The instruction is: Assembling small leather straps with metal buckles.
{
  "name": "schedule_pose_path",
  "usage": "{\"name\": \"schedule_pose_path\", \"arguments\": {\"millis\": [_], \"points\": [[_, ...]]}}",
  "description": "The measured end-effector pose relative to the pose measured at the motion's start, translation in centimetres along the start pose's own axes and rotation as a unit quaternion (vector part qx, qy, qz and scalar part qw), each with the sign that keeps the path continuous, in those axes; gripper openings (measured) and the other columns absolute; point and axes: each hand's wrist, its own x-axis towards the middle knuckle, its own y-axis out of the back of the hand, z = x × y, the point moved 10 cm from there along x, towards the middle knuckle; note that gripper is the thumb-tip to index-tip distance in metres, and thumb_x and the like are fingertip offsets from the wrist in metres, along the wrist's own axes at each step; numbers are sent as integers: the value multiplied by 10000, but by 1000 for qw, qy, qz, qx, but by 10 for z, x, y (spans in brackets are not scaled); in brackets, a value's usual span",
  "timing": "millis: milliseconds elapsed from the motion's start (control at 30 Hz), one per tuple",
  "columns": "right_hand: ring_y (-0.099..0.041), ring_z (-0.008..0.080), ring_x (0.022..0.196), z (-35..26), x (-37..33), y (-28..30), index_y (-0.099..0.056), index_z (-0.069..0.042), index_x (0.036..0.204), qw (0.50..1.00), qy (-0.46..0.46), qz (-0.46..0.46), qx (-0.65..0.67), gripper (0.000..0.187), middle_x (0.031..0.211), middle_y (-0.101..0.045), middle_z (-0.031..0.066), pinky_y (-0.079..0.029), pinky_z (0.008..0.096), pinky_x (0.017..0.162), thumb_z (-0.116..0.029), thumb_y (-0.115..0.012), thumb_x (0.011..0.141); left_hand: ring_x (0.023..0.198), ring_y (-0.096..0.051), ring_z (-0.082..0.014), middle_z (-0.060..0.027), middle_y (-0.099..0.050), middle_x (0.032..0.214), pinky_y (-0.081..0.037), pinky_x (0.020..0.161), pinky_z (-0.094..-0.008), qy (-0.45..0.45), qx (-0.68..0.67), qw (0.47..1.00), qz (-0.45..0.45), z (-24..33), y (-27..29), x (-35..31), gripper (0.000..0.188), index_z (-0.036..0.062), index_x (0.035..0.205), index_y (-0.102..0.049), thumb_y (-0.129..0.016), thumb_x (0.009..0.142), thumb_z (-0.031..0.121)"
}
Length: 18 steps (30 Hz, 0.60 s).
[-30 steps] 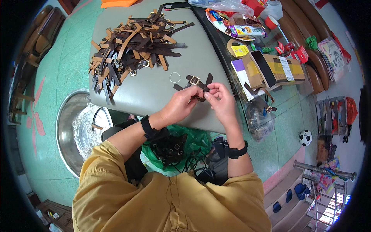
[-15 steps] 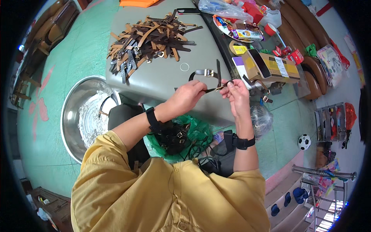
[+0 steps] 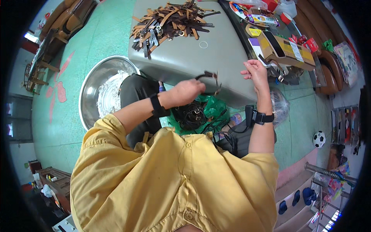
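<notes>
My left hand (image 3: 187,92) is closed on a dark leather strap (image 3: 209,73) with metal buckle parts, held in a loose loop above the near edge of the grey padded bench (image 3: 228,50). Motion blurs the strap's lower end. To the right, my right hand (image 3: 256,75) is raised beside the bench's edge, fingers apart and nothing visible in them. On the bench lies a large heap of brown and black buckled leather straps (image 3: 174,23). Between my legs, a green plastic bag (image 3: 215,106) holds more dark straps with buckles (image 3: 195,115).
A big metal basin (image 3: 87,92) stands at the left by my knee. A thin pale ring (image 3: 203,45) lies on the bench. At the right are a cardboard box (image 3: 288,50) with a phone (image 3: 273,43) on top, some dark straps (image 3: 279,73) and a clear plastic bag (image 3: 279,106).
My right hand has let go of the strap and moved apart from it. My left hand has carried the strap nearer to me, toward the green bag. The whole view has shifted.
</notes>
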Motion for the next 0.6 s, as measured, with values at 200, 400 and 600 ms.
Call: {"name": "schedule_pose_path", "arguments": {"millis": [200, 400, 600], "points": [[-612, 149, 610, 20, 0, 0, -516, -43, 960, 1000, -26, -2, -9, 158, 837, -584, 48, -441, 227, 461, -123, -588, 844, 891, -599, -339, -176, -631, 919, -476, 794, -426, 70, -73, 959, -266, -55, -144, -45, 258, 82, 996, -614, -550, 750, 126], [-599, 120, 583, 36, 4, -1, -529, -13, 911, 997, -30, -24, -71, 124, 747, -574, 44, -430, 207, 448, -108, -573, 844, 814, -612, -338, -164, -639, 828, -486, 693, -425, 142, -74, 974, -163, -119, -99, 7, 203, 48, 875, -628, -572, 750, 197], [-602, 113, 587, 33, 10, -24, -549, -11, 881, 989, -68, -40, -127, 103, 715, -578, 41, -435, 217, 456, -107, -563, 848, 870, -542, -370, -176, -549, 885, -470, 701, -437, 305, 137, 894, 297, -258, 94, 23, 154, 59, 905, -550, -516, 755, 55]]}}
